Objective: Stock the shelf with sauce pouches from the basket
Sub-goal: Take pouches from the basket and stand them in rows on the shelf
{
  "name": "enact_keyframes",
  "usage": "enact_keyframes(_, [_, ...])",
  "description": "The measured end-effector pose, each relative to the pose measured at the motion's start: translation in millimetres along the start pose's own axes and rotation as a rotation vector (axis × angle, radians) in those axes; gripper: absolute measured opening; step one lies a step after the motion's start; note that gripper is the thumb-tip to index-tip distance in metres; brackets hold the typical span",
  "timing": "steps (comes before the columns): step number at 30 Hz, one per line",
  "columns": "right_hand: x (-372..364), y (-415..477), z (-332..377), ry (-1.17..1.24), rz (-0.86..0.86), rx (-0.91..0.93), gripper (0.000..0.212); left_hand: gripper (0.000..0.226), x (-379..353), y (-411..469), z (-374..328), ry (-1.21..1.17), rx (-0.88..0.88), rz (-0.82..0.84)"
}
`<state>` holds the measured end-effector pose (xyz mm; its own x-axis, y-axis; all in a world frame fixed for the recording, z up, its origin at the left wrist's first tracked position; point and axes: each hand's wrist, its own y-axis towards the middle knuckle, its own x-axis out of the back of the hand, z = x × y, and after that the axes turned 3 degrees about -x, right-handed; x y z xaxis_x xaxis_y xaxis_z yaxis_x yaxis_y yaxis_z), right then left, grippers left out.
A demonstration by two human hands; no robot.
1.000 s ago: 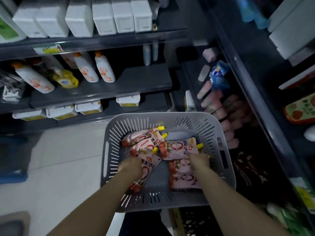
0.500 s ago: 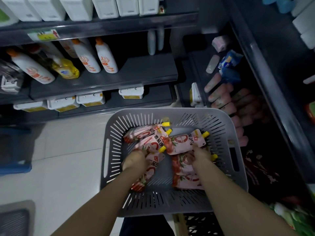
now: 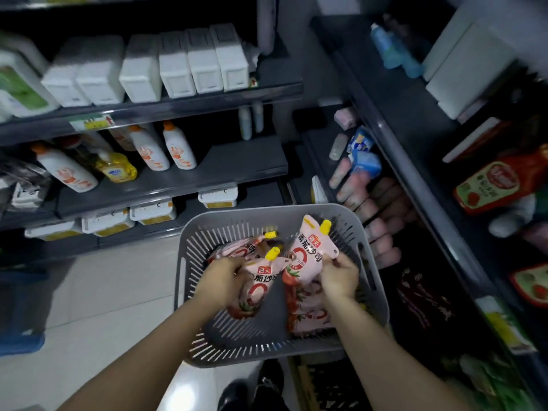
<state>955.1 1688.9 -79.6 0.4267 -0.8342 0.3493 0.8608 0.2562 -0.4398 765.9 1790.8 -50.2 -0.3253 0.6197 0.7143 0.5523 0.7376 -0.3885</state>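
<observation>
A grey slotted basket (image 3: 376, 295) sits low in front of me. Over it, my left hand (image 3: 223, 280) is closed around a pink sauce pouch with a yellow cap (image 3: 261, 280). My right hand (image 3: 338, 277) grips a second pink pouch (image 3: 311, 250) by its lower edge, yellow spout pointing up and away. Several more pink pouches (image 3: 305, 310) lie in the basket, partly hidden by my hands. The dark shelf on the right (image 3: 415, 185) holds a row of pale pink pouches (image 3: 370, 203) just past the basket's far right corner.
On the left shelving stand white bottles with orange caps (image 3: 178, 149), a yellow bottle (image 3: 115, 170) and white boxes (image 3: 175, 66). Red sauce packs (image 3: 498, 182) lie on the upper right shelf. The floor is pale tile (image 3: 103, 292). A dark shoe (image 3: 234, 393) shows below.
Both hands have closed on a pouch each and lifted them off the pile. The view has tilted upward, showing more of the shelves.
</observation>
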Motion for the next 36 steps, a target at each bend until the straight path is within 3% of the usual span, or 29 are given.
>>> enact_keyframes(4, [25,-21,23,0.044,0.049,0.104,0.012,0.018,21,-12,-18,-0.120,-0.112,-0.073])
enact_keyframes(8, [59,-52,40,0.045,-0.041,0.240,0.014,0.010,40,-28,-40,-0.240,-0.221,-0.149])
enact_keyframes(11, [90,-86,52,0.102,-0.089,0.302,0.029,0.011,51,-46,-61,-0.334,-0.320,-0.159])
enact_keyframes(14, [124,-120,62,0.156,-0.146,0.314,0.019,0.011,60,-66,-84,-0.471,-0.391,-0.115])
enact_keyframes(18, [174,-164,70,0.247,-0.239,0.339,0.040,0.021,64,-94,-123,-0.588,-0.517,-0.056])
enact_keyframes(23, [242,-209,75,0.306,-0.364,0.373,0.030,0.013,53,-132,-184,-0.675,-0.632,0.061])
enact_keyframes(36, [471,-308,14,0.243,-0.750,0.434,0.024,0.020,-47,-301,-347,-0.740,-0.940,0.339])
